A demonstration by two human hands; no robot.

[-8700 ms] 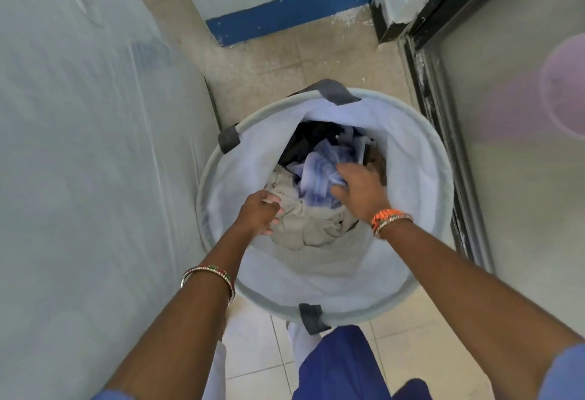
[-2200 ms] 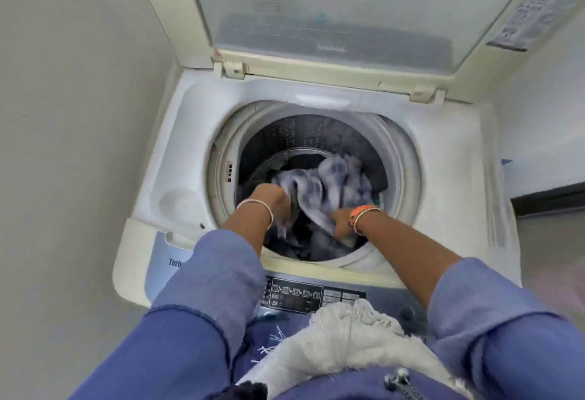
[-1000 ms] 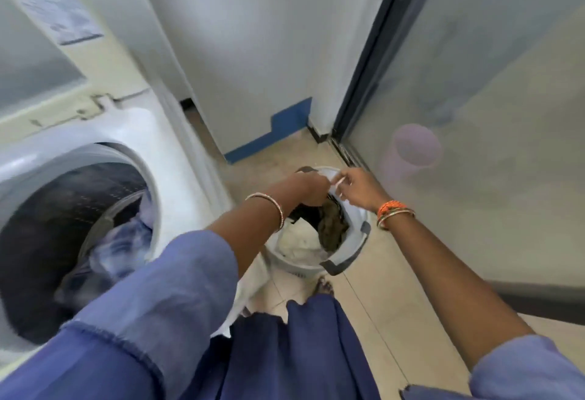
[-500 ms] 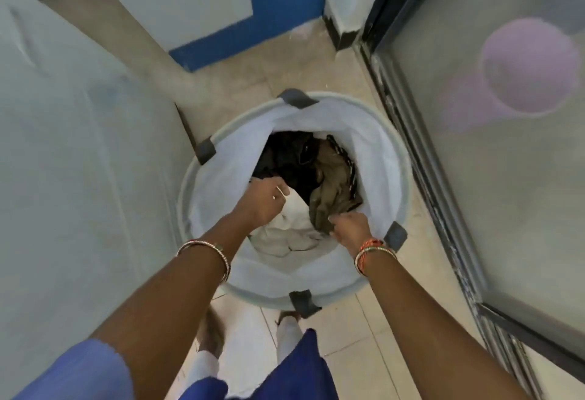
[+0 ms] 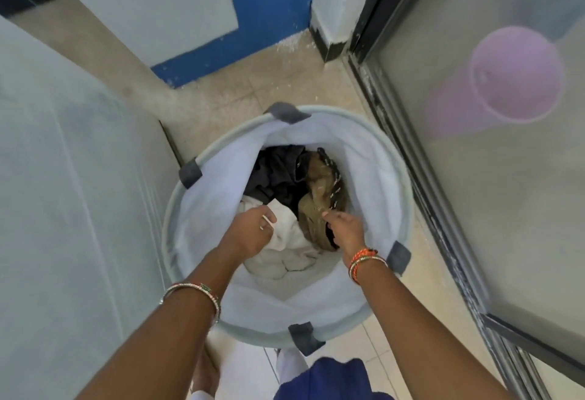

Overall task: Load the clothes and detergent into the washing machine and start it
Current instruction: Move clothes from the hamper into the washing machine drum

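A round white laundry basket (image 5: pixel 384 152) with grey tabs stands on the floor below me. Inside lie a white cloth (image 5: pixel 291 254), a tan garment (image 5: pixel 319 184) and a dark garment (image 5: pixel 275 171). My left hand (image 5: pixel 250 232) reaches into the basket, its fingers curled round a fold of the white cloth. My right hand (image 5: pixel 343 230) is beside it, fingers curled down into the near end of the tan garment. The washing machine's white side panel (image 5: pixel 69 209) fills the left; its tub is out of view.
A frosted glass door (image 5: pixel 506 209) in a dark frame runs close along the basket's right side, with a pink bucket (image 5: pixel 512 76) blurred behind it. A white wall with a blue base strip (image 5: pixel 240 35) stands beyond. The tiled floor (image 5: pixel 240 92) lies between.
I turned from the washer tub, where both hands pushed blue-white clothes in, back to the basket. In the last half second both hands stayed on the white cloth and tan garment.
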